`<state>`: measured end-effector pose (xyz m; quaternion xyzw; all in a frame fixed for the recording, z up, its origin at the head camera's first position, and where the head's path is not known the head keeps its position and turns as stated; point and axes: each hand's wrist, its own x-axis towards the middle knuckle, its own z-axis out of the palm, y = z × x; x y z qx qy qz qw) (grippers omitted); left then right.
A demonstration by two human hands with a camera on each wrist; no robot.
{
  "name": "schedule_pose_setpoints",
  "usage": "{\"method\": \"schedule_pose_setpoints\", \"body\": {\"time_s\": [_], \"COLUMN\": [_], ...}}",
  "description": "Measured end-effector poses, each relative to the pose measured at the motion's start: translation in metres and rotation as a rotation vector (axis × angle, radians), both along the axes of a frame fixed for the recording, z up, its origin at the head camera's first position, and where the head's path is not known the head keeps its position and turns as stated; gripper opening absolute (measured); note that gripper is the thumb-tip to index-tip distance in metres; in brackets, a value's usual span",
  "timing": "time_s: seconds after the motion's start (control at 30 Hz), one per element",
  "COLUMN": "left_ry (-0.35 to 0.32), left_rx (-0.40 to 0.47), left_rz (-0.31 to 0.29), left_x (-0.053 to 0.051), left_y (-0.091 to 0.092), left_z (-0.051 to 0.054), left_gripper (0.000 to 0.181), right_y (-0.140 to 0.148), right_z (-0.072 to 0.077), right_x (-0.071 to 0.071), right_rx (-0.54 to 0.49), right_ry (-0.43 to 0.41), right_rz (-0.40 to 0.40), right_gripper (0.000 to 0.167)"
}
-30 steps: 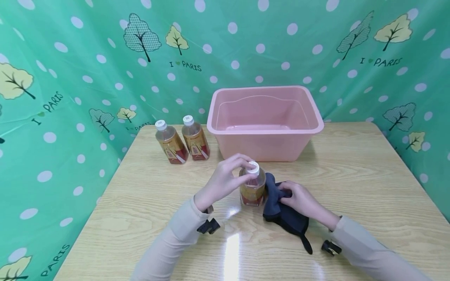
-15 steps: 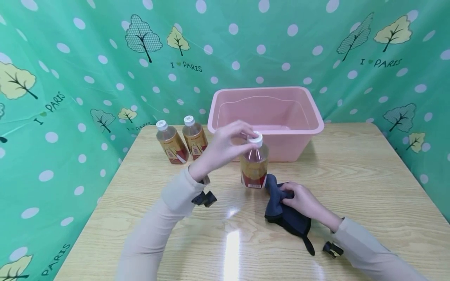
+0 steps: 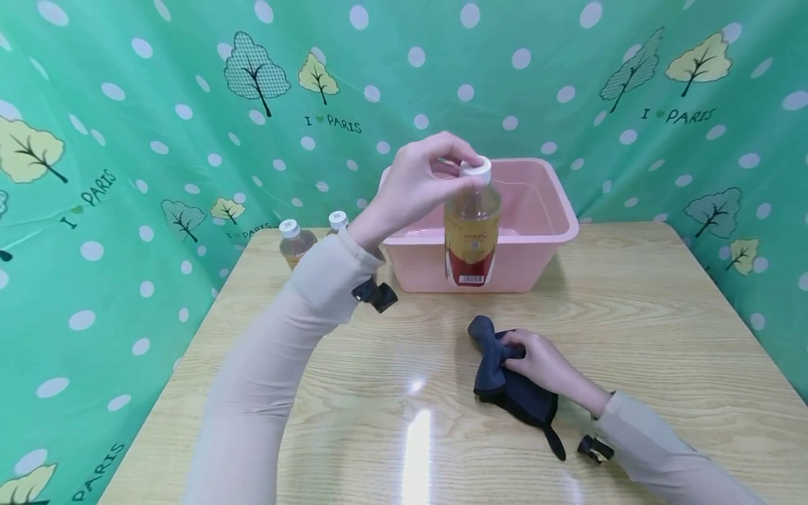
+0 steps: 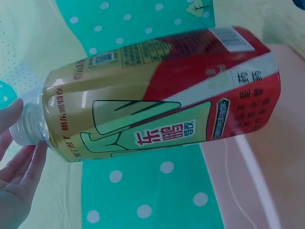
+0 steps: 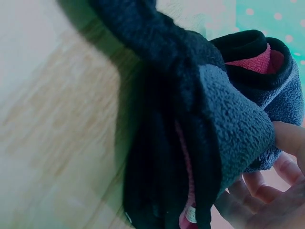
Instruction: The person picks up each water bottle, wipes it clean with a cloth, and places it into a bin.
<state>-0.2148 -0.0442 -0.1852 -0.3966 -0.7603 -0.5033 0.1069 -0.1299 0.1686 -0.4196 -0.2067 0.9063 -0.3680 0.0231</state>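
Observation:
My left hand [image 3: 424, 172] pinches the white cap of a bottle [image 3: 472, 235] and holds it upright in the air, in front of the pink bin's near side. The left wrist view shows the fingers at the cap and the bottle's gold and red label [image 4: 162, 105]. My right hand [image 3: 544, 363] pinches a dark blue-grey cloth [image 3: 495, 365] that lies bunched on the table. In the right wrist view the cloth [image 5: 238, 114] has black edging and some pink inside, with the fingers gripping its folded part.
The pink bin [image 3: 536, 242] stands at the back of the table [image 3: 644, 315]. Two more bottles stand at its left, one [image 3: 295, 245] in plain view and one [image 3: 337, 221] mostly behind my left wrist. A green patterned curtain [image 3: 467, 56] hangs behind.
My left hand has lifted the bottle off the table and carried it up, away from me, to the bin's front. My right hand stays on the cloth, almost unmoved.

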Motion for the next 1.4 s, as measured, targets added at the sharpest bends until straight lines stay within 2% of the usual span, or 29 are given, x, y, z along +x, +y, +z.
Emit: {"method": "schedule_pose_setpoints", "body": {"time_s": [0.17, 0.23, 0.37, 0.47, 0.7, 0.8, 0.9, 1.0, 1.13, 1.4], "left_ry": [-0.064, -0.091, -0.127, -0.131, -0.158, -0.172, -0.170, -0.162, -0.157, -0.166], "left_rx": [0.001, 0.006, -0.003, -0.013, -0.052, -0.071, -0.092, -0.108, -0.123, -0.194], "left_rz": [0.004, 0.008, 0.019, 0.030, 0.081, 0.105, 0.123, 0.136, 0.159, 0.208], "left_x": [0.008, 0.007, -0.012, -0.027, -0.024, -0.035, -0.050, -0.060, -0.068, -0.075], "left_y": [0.011, 0.015, 0.025, 0.032, 0.044, 0.051, 0.058, 0.065, 0.072, 0.083], "left_z": [0.026, 0.033, 0.036, 0.036, 0.048, 0.045, 0.036, 0.027, 0.015, -0.004], "left_gripper": [0.018, 0.018, 0.020, 0.022, 0.022, 0.023, 0.024, 0.024, 0.024, 0.023], "right_y": [-0.001, -0.001, -0.001, -0.001, -0.001, -0.001, -0.001, -0.001, -0.001, 0.000], "right_z": [0.001, 0.001, 0.001, 0.002, 0.002, 0.002, 0.002, 0.003, 0.004, 0.001], "right_x": [0.000, 0.000, 0.000, 0.000, 0.000, 0.000, 0.000, 0.001, 0.001, 0.001], "right_rx": [0.002, 0.003, 0.006, 0.009, 0.012, 0.012, 0.015, 0.016, 0.019, 0.026], "right_ry": [-0.005, -0.011, -0.018, -0.024, -0.033, -0.035, -0.034, -0.035, -0.039, -0.018], "right_rz": [0.006, 0.009, 0.007, 0.007, 0.016, 0.014, 0.013, 0.011, 0.008, 0.014], "right_gripper": [0.018, 0.017, 0.017, 0.017, 0.017, 0.017, 0.017, 0.018, 0.018, 0.018]}}
